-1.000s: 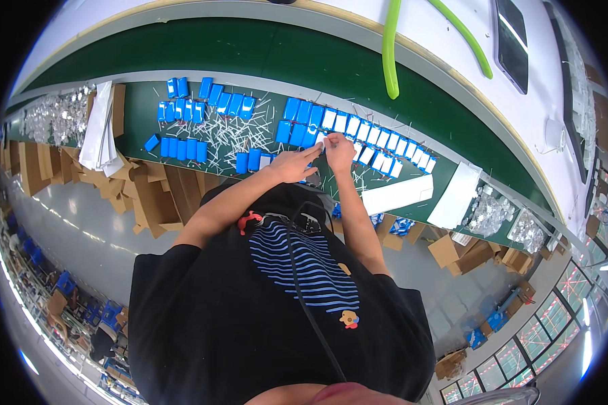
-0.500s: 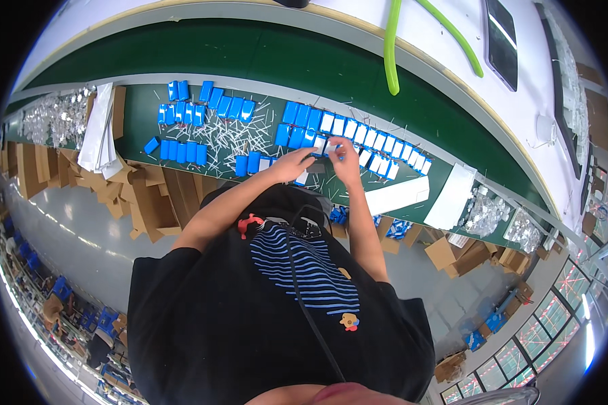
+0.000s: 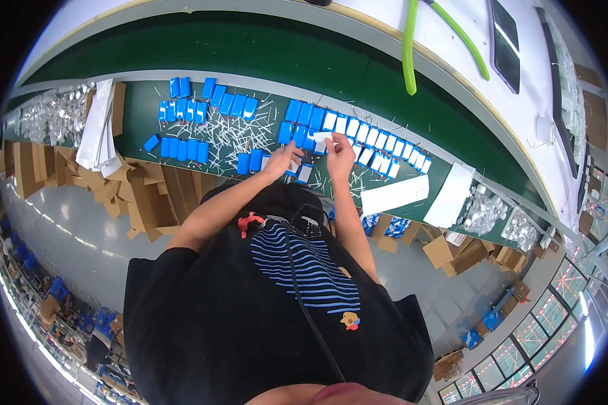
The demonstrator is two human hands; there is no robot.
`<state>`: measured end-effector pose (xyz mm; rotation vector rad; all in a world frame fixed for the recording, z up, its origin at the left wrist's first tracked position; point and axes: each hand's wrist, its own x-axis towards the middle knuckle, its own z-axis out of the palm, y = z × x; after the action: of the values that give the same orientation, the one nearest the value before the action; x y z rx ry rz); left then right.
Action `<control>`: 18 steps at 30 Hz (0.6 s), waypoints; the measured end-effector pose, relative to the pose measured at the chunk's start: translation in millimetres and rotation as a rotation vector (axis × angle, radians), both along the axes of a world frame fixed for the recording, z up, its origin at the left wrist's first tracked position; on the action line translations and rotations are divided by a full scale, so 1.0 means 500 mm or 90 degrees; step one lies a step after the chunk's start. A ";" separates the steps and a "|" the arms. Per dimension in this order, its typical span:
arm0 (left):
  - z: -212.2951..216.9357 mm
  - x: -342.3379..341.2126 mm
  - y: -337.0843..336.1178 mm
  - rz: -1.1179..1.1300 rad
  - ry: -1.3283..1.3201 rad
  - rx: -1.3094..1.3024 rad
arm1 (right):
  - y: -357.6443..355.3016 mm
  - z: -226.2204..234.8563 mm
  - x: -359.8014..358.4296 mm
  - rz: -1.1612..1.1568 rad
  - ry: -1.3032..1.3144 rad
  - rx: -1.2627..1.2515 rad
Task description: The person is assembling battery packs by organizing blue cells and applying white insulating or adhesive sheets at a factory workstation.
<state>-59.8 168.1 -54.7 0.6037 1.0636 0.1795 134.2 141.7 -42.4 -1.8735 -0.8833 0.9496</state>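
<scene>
Blue rectangular battery packs lie in rows on the green bench. Between the thumb and fingers of my right hand (image 3: 341,156) is a small white rectangular piece (image 3: 322,136), held over the lower row. Just left of it, my left hand (image 3: 282,160) hovers low with thumb and fingers apart, beside a bare blue pack (image 3: 286,132); I see nothing in it. Packs with white tops (image 3: 365,156) stretch away to the right of my right hand. Closer to my body, partly covered packs (image 3: 304,173) sit beneath my left hand.
Thin white strips (image 3: 230,131) are scattered left of my hands, between more blue packs (image 3: 184,150). A white sheet (image 3: 395,196) lies to the right, with clear plastic pieces (image 3: 483,209) beyond. Green-handled pliers (image 3: 410,54) rest on the upper shelf; cardboard boxes (image 3: 159,202) stand below.
My right hand has drawn back slightly, and the white piece now shows in its fingers. My left hand has moved left and toward me, away from the right hand.
</scene>
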 end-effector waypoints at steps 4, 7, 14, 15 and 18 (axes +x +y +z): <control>-0.007 -0.022 -0.006 -0.105 0.163 0.284 | 0.017 -0.039 0.019 0.226 -0.232 -0.007; -0.012 -0.027 -0.014 -0.208 0.250 0.564 | 0.028 -0.056 0.009 0.312 -0.368 0.006; -0.016 -0.017 -0.018 -0.299 0.270 0.785 | 0.044 -0.070 -0.007 0.353 -0.420 -0.019; -0.012 -0.012 -0.015 -0.313 0.275 0.831 | 0.045 -0.069 -0.008 0.349 -0.422 -0.019; -0.001 0.002 -0.007 -0.352 0.288 0.968 | 0.048 -0.064 -0.011 0.338 -0.428 -0.020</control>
<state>-59.0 164.5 -55.3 2.3605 0.9954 0.3647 128.8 165.8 -74.3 -2.0557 -1.8410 0.6130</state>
